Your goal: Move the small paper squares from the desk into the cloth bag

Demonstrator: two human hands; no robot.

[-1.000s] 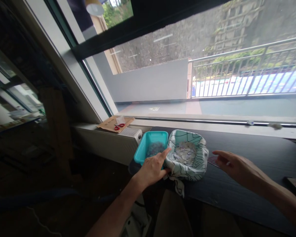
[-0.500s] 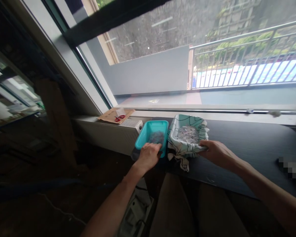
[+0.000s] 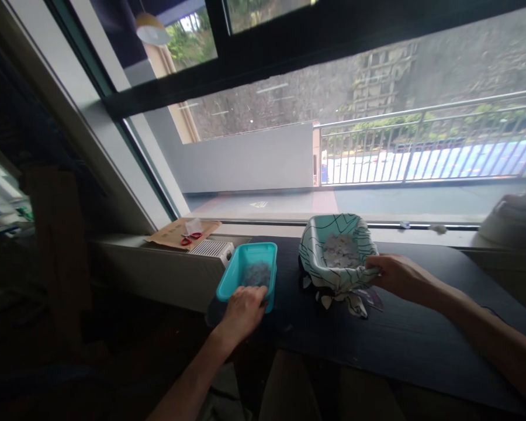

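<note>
My left hand (image 3: 244, 310) is closed over the near rim of a turquoise plastic basket (image 3: 235, 275), and its fingertips are partly hidden. Inside that basket lies a heap of small greyish pieces (image 3: 258, 273), too blurred to name. To the right, my right hand (image 3: 388, 270) grips the near right rim of a basket lined with pale green, black-lined cloth (image 3: 312, 252). Small whitish pieces (image 3: 341, 250) fill its bottom. Loose, knotted-looking cloth ends (image 3: 355, 305) hang from its near side. A gap of dark tabletop separates the two baskets.
Both baskets are at the dark table (image 3: 414, 327) beneath a large window. Red-handled scissors (image 3: 191, 238) lie on brown cardboard (image 3: 169, 235) at the left, beside a white slatted box (image 3: 213, 250). A whitish bundle (image 3: 511, 219) stands at the far right.
The cloth-lined basket has moved right, away from the turquoise basket, with my right hand on it; a gap has opened between them. My view has tilted up and turned right.
</note>
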